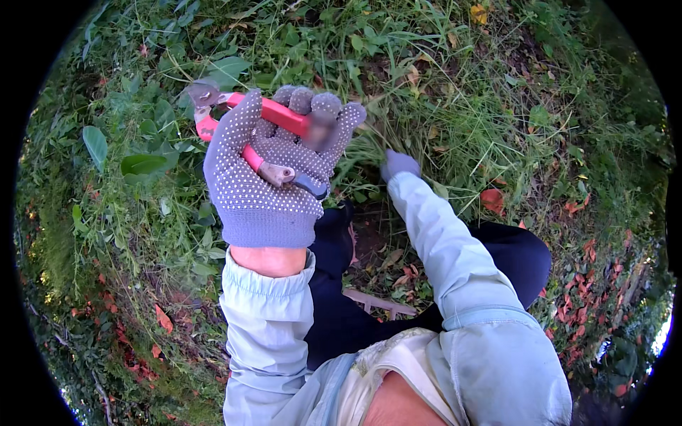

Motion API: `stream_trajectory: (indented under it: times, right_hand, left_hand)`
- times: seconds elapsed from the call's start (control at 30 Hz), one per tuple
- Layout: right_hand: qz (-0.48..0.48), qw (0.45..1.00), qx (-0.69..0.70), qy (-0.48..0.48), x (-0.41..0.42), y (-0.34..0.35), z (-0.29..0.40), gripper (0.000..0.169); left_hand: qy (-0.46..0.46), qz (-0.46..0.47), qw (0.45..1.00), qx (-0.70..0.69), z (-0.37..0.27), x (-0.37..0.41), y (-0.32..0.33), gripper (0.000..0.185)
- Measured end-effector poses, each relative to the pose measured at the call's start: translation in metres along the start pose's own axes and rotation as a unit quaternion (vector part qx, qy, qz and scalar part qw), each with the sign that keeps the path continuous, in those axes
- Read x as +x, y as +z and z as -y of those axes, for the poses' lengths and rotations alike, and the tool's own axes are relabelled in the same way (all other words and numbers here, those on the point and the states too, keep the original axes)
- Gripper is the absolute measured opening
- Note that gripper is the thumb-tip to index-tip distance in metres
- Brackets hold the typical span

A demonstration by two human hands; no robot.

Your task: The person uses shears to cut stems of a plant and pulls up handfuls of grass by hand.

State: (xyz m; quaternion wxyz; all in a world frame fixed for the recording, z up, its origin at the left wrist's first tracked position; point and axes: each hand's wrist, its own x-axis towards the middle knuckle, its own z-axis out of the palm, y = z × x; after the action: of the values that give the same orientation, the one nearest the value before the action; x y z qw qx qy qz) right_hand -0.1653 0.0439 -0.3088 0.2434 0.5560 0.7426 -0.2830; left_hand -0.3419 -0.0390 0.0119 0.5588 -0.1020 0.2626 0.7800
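Note:
My left hand [272,154], in a grey knitted glove with white dots, is raised palm up with its fingers curled. It holds red-handled pruning shears [282,114]; the thumb lies across one handle. Their metal head points to the left, and a metal joint with a dark end piece shows near the heel of the palm. Part of the other handle's end is blurred. My right hand [400,164], in a grey glove, is low among long green grass [367,146]. Its fingers are hidden, so I cannot tell whether they grip the stems.
Dense grass and weeds [479,117] surround me, with broad leaves [143,164] at the left. Reddish fallen leaves [492,201] lie on both sides. My dark-clad bent legs [511,261] are close below the hands, and a pinkish slatted piece [378,304] shows between them.

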Motion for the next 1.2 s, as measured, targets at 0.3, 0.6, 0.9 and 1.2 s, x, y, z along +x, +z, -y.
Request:
stream_trajectory:
  times: [0.3, 0.6, 0.9, 1.2]
  right_hand:
    - [-0.161, 0.950, -0.125, -0.238, -0.023, -0.031, 0.004, 0.035]
    - [-0.184, 0.976, 0.090, -0.067, 0.098, -0.095, 0.065, 0.045]
    - [-0.138, 0.989, 0.042, -0.040, 0.133, -0.091, 0.044, 0.032]
    - [-0.143, 0.936, 0.323, 0.002, 0.059, -0.063, -0.013, 0.037]
  left_hand:
    - [0.000, -0.007, 1.000, 0.018, 0.004, -0.003, 0.005, 0.030]
    - [-0.020, -0.016, 0.999, 0.047, 0.007, 0.000, 0.006, 0.036]
    - [-0.056, 0.007, 0.998, 0.030, 0.014, 0.004, 0.009, 0.037]
    - [-0.037, 0.054, 0.997, 0.040, 0.012, 0.008, 0.006, 0.032]
